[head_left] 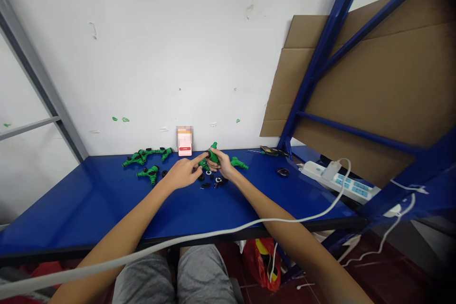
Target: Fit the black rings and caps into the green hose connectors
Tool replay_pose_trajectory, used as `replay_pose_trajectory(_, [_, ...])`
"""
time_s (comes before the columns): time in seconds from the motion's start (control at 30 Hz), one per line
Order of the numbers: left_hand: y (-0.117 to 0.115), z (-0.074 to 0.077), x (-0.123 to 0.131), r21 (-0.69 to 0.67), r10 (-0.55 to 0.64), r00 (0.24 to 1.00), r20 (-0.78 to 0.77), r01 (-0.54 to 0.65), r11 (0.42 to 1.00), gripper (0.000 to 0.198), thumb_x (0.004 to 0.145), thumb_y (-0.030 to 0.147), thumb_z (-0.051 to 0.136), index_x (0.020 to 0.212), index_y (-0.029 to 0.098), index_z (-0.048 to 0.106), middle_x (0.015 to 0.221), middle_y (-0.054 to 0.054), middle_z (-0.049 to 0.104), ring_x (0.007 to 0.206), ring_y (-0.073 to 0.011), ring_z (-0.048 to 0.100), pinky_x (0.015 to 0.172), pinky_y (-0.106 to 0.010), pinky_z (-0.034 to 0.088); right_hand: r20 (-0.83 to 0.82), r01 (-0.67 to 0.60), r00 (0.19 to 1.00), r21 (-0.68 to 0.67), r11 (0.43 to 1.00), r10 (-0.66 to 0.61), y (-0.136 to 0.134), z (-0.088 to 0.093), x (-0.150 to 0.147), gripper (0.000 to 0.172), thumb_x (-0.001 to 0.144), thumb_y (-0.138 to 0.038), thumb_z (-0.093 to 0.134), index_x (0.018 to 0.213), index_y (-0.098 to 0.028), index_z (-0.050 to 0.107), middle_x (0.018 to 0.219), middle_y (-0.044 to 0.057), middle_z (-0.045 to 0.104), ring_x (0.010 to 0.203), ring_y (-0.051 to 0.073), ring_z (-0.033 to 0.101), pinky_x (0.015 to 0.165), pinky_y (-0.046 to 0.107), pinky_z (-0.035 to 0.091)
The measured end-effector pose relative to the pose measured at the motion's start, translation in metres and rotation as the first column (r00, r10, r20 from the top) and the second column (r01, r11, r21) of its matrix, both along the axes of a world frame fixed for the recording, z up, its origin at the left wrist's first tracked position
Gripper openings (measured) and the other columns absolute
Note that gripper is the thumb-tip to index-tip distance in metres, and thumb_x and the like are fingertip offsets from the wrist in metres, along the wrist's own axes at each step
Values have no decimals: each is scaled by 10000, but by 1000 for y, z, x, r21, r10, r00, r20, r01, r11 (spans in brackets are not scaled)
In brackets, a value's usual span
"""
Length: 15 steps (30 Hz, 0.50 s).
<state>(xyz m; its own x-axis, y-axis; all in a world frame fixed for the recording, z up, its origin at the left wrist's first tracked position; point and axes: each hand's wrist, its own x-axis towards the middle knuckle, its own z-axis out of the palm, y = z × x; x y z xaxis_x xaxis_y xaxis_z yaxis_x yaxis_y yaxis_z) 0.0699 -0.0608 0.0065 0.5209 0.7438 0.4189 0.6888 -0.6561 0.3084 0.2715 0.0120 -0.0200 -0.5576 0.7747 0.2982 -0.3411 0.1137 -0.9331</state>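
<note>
A green plastic hose splitter [213,154] with a dark collar is held upright above the table. My right hand [224,165] is closed around it from the right. My left hand [183,172] reaches in from the left, its index finger stretched out with the tip against the collar end; its other fingers are partly curled. Whether the fingertip goes inside the opening cannot be made out. Below the hands lie small black parts [205,185] and pale rings [218,180]. Another green fitting [204,165] shows between the hands, partly hidden.
Several green splitters [149,173] lie at the left, and another green fitting [239,163] at the right. A lit phone [185,141] leans on the wall. A mouse [283,171] and power strip [338,180] sit rightward. A white cable [228,231] crosses the foreground.
</note>
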Motion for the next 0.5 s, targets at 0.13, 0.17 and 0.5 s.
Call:
replay_pose_trajectory(0.13, [-1,0,0,78,27,997,74,-33,996,499,1020,225,486,1510,230,579,720,25,708,594,-143,615,623,-249,389,-2,-28,1000,-18,999,28,-3,2,-3,468,978,-562,542,678,-204,503,451,-90,295,367,68,161,379,214,269])
replay_pose_trajectory(0.17, [-2,0,0,91,31,995,89,-39,995,476,1022,229,491,1485,231,601,727,24,711,599,-144,617,624,-250,390,-5,-40,999,-25,999,40,-3,2,-3,464,979,-558,539,682,-202,508,454,-90,296,368,67,158,382,213,270])
replay_pose_trajectory(0.5, [-3,0,2,159,-3,978,206,-30,987,410,1013,211,501,1387,215,670,823,-6,743,651,-146,635,673,-266,454,-22,-87,996,-39,995,86,-4,4,-4,470,991,-552,511,671,-209,497,444,-86,299,366,76,162,388,224,268])
